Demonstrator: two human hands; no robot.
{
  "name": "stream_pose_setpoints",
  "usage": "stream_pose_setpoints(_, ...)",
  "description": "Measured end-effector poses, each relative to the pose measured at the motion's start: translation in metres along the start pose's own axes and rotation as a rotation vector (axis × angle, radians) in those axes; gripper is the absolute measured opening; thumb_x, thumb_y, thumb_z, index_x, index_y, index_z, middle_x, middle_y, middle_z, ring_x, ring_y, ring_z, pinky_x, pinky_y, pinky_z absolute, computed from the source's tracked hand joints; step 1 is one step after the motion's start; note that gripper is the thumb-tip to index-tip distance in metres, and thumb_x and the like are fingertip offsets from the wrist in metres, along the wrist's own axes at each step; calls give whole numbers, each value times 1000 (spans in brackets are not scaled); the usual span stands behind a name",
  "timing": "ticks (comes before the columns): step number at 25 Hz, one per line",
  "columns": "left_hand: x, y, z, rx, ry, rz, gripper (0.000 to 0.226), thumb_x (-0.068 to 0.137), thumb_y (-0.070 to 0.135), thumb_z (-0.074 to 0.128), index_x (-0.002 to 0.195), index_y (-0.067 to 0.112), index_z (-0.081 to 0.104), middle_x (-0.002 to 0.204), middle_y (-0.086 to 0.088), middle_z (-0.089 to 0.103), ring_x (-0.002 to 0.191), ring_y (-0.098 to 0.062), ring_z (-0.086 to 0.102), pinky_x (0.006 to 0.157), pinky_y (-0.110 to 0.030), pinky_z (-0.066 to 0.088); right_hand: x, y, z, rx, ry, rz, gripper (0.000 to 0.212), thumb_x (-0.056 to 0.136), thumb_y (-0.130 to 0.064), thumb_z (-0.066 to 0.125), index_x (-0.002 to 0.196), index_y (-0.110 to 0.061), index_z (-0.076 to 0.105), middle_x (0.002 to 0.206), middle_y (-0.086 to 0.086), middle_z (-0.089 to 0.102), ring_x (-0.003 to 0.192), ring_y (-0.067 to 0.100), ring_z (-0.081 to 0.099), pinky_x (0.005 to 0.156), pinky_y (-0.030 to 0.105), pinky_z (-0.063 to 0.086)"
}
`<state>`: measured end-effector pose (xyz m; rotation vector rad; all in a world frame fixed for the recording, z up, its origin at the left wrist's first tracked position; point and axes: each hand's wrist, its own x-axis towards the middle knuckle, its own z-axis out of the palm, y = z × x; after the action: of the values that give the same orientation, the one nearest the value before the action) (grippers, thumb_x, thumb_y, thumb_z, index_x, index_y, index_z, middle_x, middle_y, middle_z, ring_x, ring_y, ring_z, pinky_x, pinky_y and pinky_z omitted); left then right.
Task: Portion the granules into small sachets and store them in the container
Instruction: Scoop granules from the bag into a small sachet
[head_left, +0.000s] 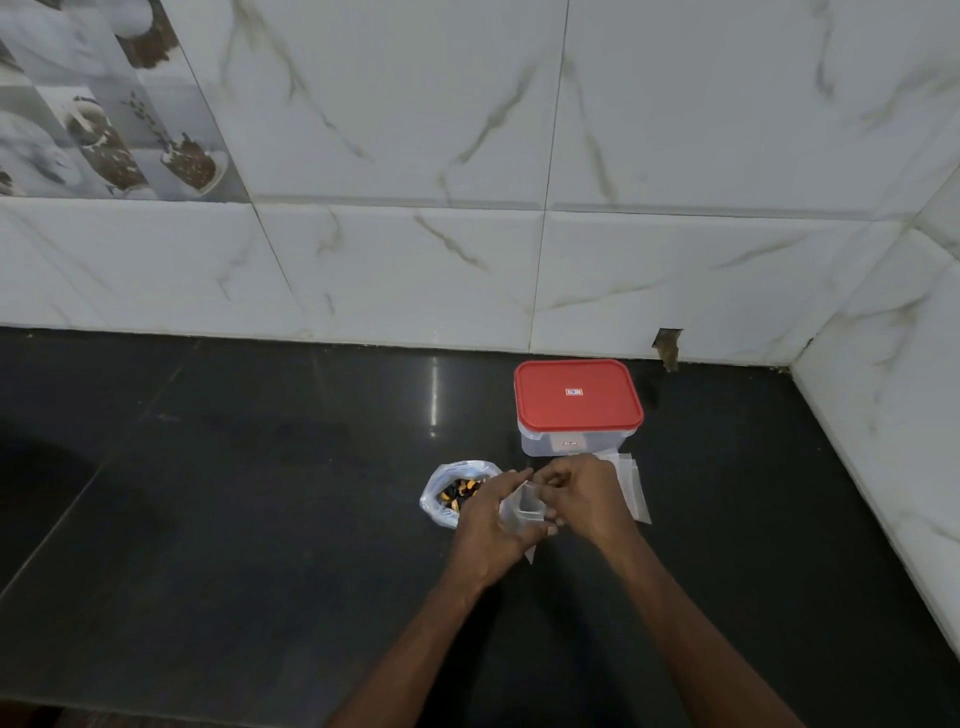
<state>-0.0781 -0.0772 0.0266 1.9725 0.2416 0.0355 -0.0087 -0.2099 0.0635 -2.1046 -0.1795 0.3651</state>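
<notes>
White marble-veined wall tiles (415, 260) back a glossy black surface (260, 519) in the head view, and a second tiled wall closes the right-hand corner. Near the back edge, toward that corner, stands the clear-walled container (545, 441) with its red lid (576, 395) on. Just in front of it, to its right, lies a small pile of empty sachets (634, 488). Left of the pile sits the open bag of granules (457, 493), dark and yellow pieces showing in its mouth.

Between bag and pile, both hands meet on one small sachet (522, 512), which looks empty. The left hand (485, 525) curls round its body from the bag side. The right hand (584, 499) has its fingers bent at the top edge, apparently pinching one lip.

The step in hand looks to be opening the sachet's mouth. Done well, the two lips are parted fully, the left grip sits low so the mouth stands wide and upright, and the sachet is held close beside the bag so granules drop in rather than scatter
</notes>
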Motion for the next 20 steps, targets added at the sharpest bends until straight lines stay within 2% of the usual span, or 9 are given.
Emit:
stream_pose_setpoints(2,-4,-5,-7,-43,77,-24,53,73,27,87,120,41,66,110,24,68,110,7,61,96,-21,51,3,7,-2,104,54,13,3,87,-12,71,89,-13,73,67,6,72,52,18,66,47,25,50)
stream_pose_setpoints(4,-5,-11,-19,-106,200,-77,56,75,20,87,124,35,66,116,24,66,110,9,60,93,-12,49,11,31,-8,-127,209,55,12,88,-15,65,77,-11,71,68,4,70,63,24,67,56,30,50)
stream_pose_setpoints(6,-4,-23,-34,-261,293,-151,60,77,15,86,132,24,64,123,12,69,110,0,65,95,-18,52,13,60,-7,-469,216,125,21,89,-16,59,70,-12,66,72,2,67,73,25,65,61,30,45)
stream_pose_setpoints(9,-6,-30,-48,-502,353,-200,67,80,11,82,141,18,56,127,2,71,114,-11,68,98,-30,55,8,83,14,-642,162,146,17,93,-24,56,85,-15,68,90,2,64,84,22,62,62,29,40)
stream_pose_setpoints(11,-6,-32,-49,-574,348,-202,71,79,11,82,144,15,52,130,3,69,118,-11,67,97,-27,54,8,90,27,-722,176,107,18,96,-25,52,94,-15,66,101,3,58,92,22,60,65,31,43)
stream_pose_setpoints(13,-3,-38,-49,-677,361,-224,75,76,20,82,144,13,52,132,-4,68,120,-17,66,97,-28,53,11,92,33,-744,191,102,16,96,-24,53,96,-14,66,104,3,56,94,22,58,65,32,44)
stream_pose_setpoints(16,1,-46,-60,-874,397,-266,68,82,28,73,144,11,50,134,-16,65,119,-32,65,98,-46,53,14,89,34,-712,262,68,11,90,-20,64,84,-11,67,90,6,58,84,26,57,62,36,48)
stream_pose_setpoints(18,2,-48,-72,-945,402,-281,60,92,26,64,147,11,44,131,-15,62,107,-29,69,94,-52,55,12,84,30,-630,341,17,12,91,-18,62,81,-12,62,79,5,60,74,28,58,59,37,47)
stream_pose_setpoints(20,2,-51,-80,-977,389,-299,52,99,20,58,148,16,40,129,-11,58,91,-20,75,88,-51,58,8,68,27,-419,340,-42,14,97,-22,52,84,-16,53,74,0,60,70,24,58,61,38,45)
